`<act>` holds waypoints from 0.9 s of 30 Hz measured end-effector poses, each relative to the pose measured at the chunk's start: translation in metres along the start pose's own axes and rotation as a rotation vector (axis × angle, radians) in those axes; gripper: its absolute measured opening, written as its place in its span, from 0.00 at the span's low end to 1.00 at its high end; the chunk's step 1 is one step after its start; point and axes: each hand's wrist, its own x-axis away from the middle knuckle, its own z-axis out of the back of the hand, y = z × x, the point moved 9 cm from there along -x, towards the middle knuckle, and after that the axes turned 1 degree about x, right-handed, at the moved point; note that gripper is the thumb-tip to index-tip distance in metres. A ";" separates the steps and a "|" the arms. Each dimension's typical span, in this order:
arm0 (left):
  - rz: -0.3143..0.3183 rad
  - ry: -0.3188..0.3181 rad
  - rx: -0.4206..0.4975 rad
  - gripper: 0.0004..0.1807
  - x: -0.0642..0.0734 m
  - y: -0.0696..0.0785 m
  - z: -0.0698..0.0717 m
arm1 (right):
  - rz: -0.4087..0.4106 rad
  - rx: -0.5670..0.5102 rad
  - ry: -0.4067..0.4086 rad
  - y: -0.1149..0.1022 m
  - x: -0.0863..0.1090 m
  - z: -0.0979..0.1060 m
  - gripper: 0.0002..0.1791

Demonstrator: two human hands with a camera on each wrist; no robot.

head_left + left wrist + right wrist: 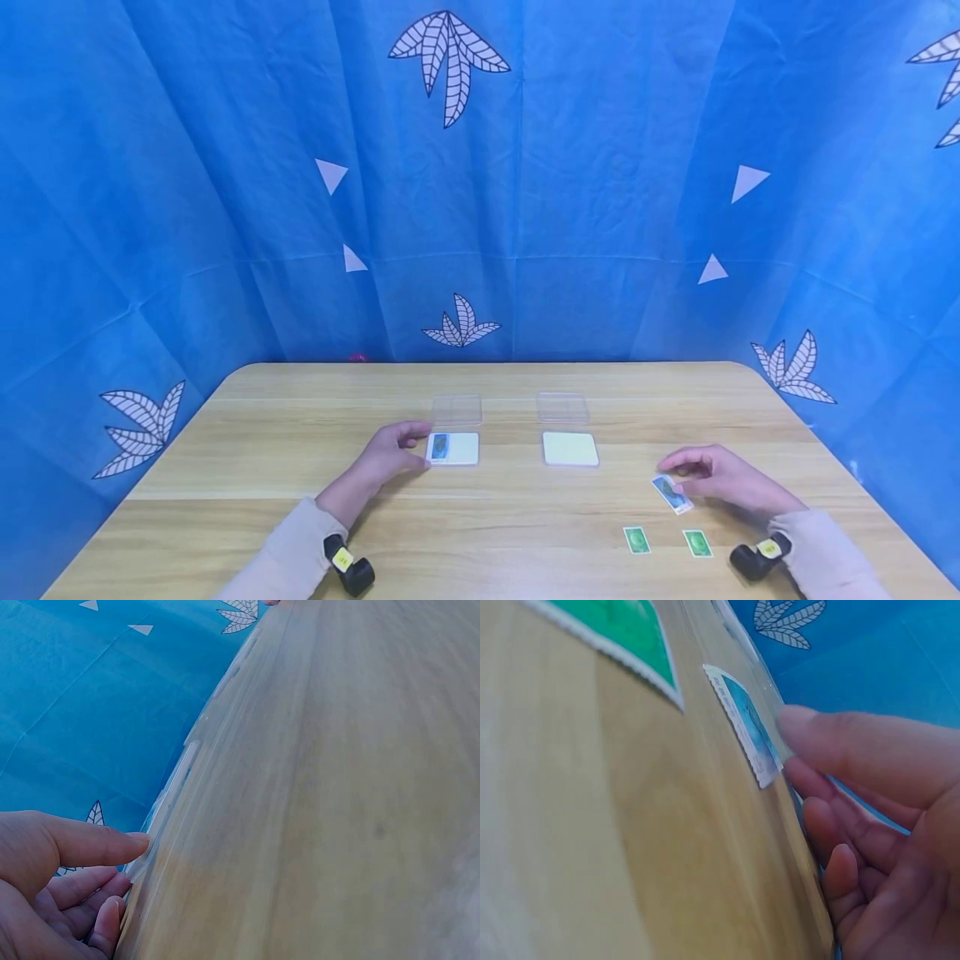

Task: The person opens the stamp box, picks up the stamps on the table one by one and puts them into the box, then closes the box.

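Observation:
On the left of the table, a shallow clear case with a white insert carries a blue stamp at its left end. My left hand holds that case by its left edge, thumb near and fingers on the far side. Farther right, my right hand pinches a second blue stamp between thumb and fingers, tilted just above the wood. Its serrated white border shows in the right wrist view. Two green stamps lie flat and apart, nearer the front, below the right hand.
A second clear case with a pale yellow insert sits right of centre. Behind the cases lie two transparent lids. The wooden table ends at a blue curtain at the back and sides.

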 end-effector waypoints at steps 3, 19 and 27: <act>0.001 0.002 -0.001 0.31 0.000 0.000 0.000 | 0.001 0.057 0.028 0.003 -0.001 0.002 0.17; 0.005 0.008 -0.003 0.31 -0.001 -0.002 0.000 | 0.045 0.165 0.061 -0.001 -0.002 0.001 0.13; 0.007 0.003 -0.007 0.31 -0.001 0.000 0.000 | 0.045 0.161 0.061 -0.001 -0.002 0.001 0.11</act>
